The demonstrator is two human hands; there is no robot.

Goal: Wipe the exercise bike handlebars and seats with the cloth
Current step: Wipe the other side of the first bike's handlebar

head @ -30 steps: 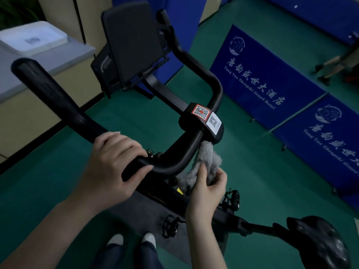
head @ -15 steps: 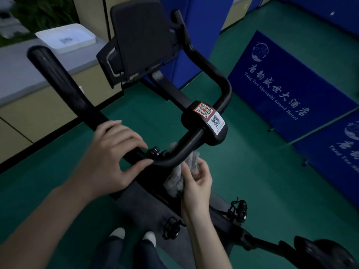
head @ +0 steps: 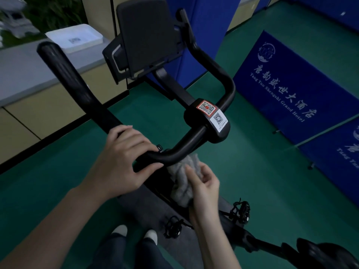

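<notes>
The black handlebar (head: 186, 144) of an exercise bike curves across the middle of the head view, with a clamp block (head: 211, 121) carrying two QR stickers. My left hand (head: 124, 158) grips the bar's near left bend, fingers over the top and thumb underneath. My right hand (head: 204, 187) holds a grey cloth (head: 184, 183) bunched against the underside of the bar, just right of my left hand. The black seat (head: 330, 255) shows at the bottom right corner. A dark console screen (head: 147, 33) stands above the bars.
Two pedals (head: 240, 210) and the frame lie below the bar. My feet (head: 134, 233) stand on the green floor. Blue banner panels (head: 287, 88) stand at the right. A beige counter (head: 38, 94) with a white tray (head: 75, 37) runs along the left.
My right hand has slid the cloth down and left along the underside of the bar, away from the clamp block toward my left hand. My left hand has kept its grip.
</notes>
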